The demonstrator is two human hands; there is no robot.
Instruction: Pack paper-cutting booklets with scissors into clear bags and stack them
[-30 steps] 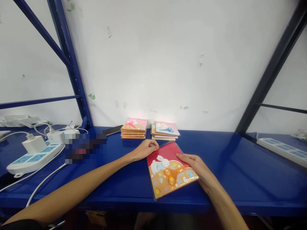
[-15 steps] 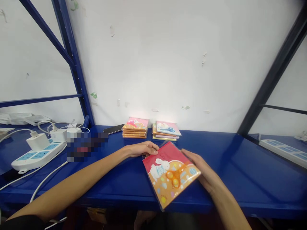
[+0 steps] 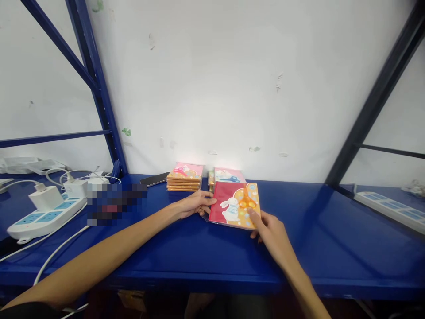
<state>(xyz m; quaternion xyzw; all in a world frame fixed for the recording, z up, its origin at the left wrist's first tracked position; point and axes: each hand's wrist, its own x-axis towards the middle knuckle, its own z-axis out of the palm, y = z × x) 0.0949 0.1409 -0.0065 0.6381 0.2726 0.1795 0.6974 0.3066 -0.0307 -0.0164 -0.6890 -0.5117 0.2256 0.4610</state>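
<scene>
Both hands hold a flat plastic-wrapped packet (image 3: 229, 195) with a red and orange cover, a white rabbit and orange scissors on its front. My left hand (image 3: 197, 204) pinches its left edge. My right hand (image 3: 270, 226) grips the lower right corner, thumb on top. The packet is tilted above the blue table (image 3: 159, 248). Behind it stands a pile of similar packets (image 3: 184, 177), the top one pink with pink scissors. To the right, a second pile (image 3: 229, 174) with blue scissors on top is partly hidden by the held packet.
A dark phone (image 3: 154, 179) lies left of the piles. A white power strip (image 3: 46, 217) with plugged-in chargers and cables is on the left, near a pixelated dark patch. Another power strip (image 3: 392, 208) lies at right. Blue posts (image 3: 96, 84) frame the table before a white wall.
The packet has turned counterclockwise and moved up and away from me, with its red side now at the left. My right hand has shifted to its lower right corner.
</scene>
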